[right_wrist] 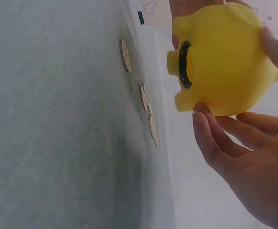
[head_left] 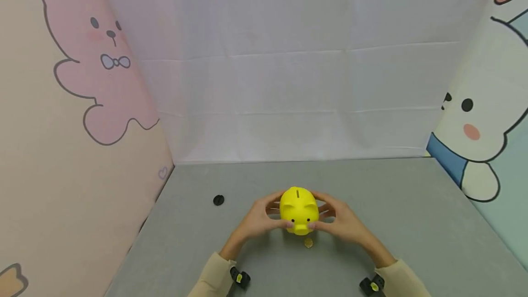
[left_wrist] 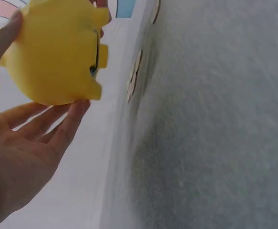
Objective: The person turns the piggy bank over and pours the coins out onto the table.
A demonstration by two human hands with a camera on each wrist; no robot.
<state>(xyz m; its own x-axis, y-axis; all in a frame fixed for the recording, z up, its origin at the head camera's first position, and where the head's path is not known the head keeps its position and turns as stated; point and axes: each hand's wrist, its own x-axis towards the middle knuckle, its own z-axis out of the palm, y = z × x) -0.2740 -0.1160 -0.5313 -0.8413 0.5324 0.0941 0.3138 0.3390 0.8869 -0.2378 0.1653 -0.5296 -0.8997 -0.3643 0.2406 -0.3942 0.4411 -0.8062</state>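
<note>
A yellow piggy bank (head_left: pixel 299 210) is raised above the grey tabletop, its snout toward the wearer and its coin slot on top. My left hand (head_left: pixel 259 218) grips one side, thumb by the snout and fingers around behind. On the other side my right hand (head_left: pixel 340 219) holds it the same way. Both wrist views show an uncovered round hole (right_wrist: pixel 184 65) in its belly, between the stubby feet. Below it, one gold coin (head_left: pixel 308 243) lies in front, and several more coins (left_wrist: pixel 135 74) lie flat on the table, hidden from the head view by the bank.
A round black plug (head_left: pixel 218 200) lies on the grey tabletop (head_left: pixel 396 214), left of the hands. White cloth (head_left: pixel 264 81) hangs behind the table's back edge. Printed side panels with cartoon animals stand left and right. Each wrist carries a small black camera (head_left: pixel 240 277).
</note>
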